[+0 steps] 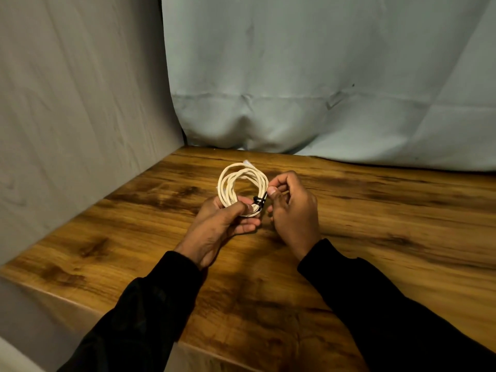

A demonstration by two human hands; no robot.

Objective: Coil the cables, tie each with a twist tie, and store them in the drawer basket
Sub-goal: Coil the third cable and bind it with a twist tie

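A cream-white cable (pixel 243 174) is wound into a round coil and held just above the wooden table (pixel 375 224). My left hand (pixel 222 224) grips the coil's near side, thumb pressed over the strands. A black twist tie (pixel 259 202) is wrapped around the bundle at its lower right. My right hand (pixel 292 210) pinches the tie's free end between thumb and forefinger, right beside the coil. A white connector tip sticks out at the coil's far edge. No drawer basket is in view.
Grey cloth hangs along the left side (pixel 80 116) and pale blue cloth (pixel 322 76) behind the table. The table's near edge runs diagonally across the lower left. Bare wood lies to the right of my hands.
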